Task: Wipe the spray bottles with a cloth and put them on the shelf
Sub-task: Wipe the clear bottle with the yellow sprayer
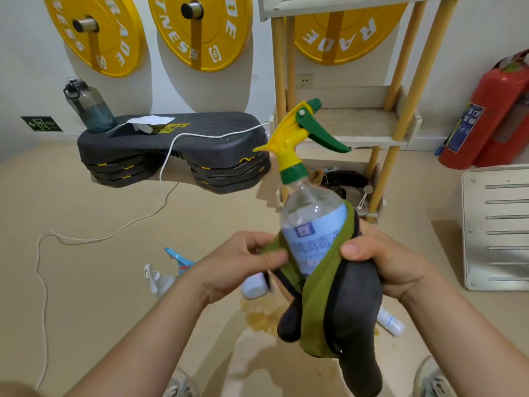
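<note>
A clear spray bottle (310,216) with a pale blue label and a yellow and green trigger head is held upright in the middle of the view. A green and black cloth (329,299) is wrapped round its lower half and hangs below. My right hand (383,262) grips the bottle through the cloth, thumb on the front. My left hand (243,259) pinches the cloth's green edge at the bottle's left side. The wooden shelf (372,124) stands behind the bottle, its middle tier bare. Other spray bottles (169,270) lie on the floor below my hands.
A black aerobic step (177,150) with a water bottle (91,107) stands at the back left, and a white cable (160,190) trails across the floor. Red fire extinguishers (492,116) stand at the right, beside a white slotted panel (498,227). A yellowish wet patch (260,313) marks the floor.
</note>
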